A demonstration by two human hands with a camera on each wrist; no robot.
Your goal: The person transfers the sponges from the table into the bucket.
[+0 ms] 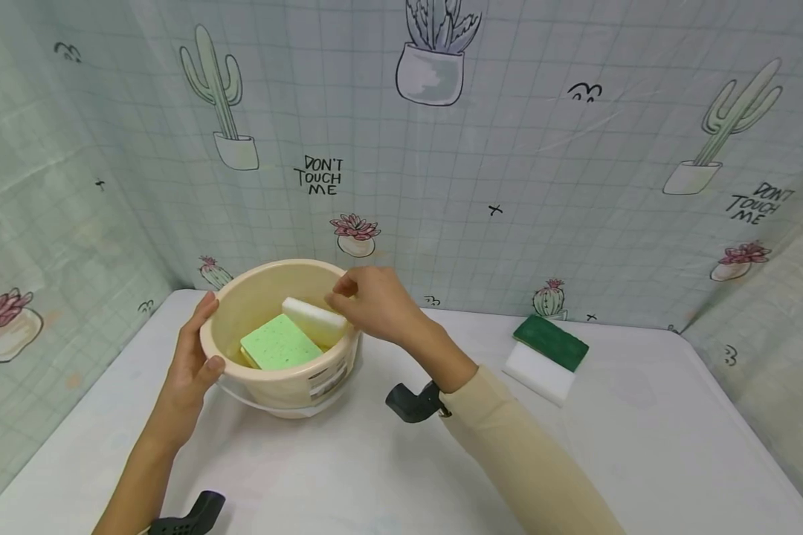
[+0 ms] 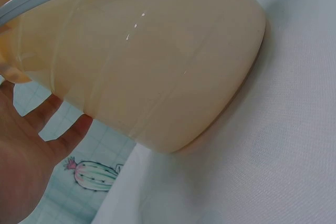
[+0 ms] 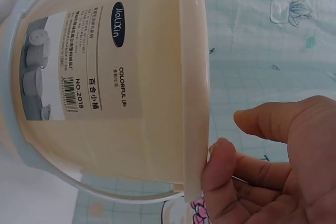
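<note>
A cream plastic bucket stands on the left of the table, a pale handle hanging low around it. Inside lie a light green sponge and a white sponge block, with a bit of yellow showing beneath them. My left hand holds the bucket's left side, thumb at the rim, fingers spread along the outer wall in the left wrist view. Over the right rim is my right hand, fingers bent loosely. In the right wrist view its thumb stands apart, a fingertip is right at the rim, and nothing is between them.
At the right of the white table lie a dark green scouring pad and a white block, side by side. A cactus-print curtain hangs behind the table. The bucket's side carries a printed label.
</note>
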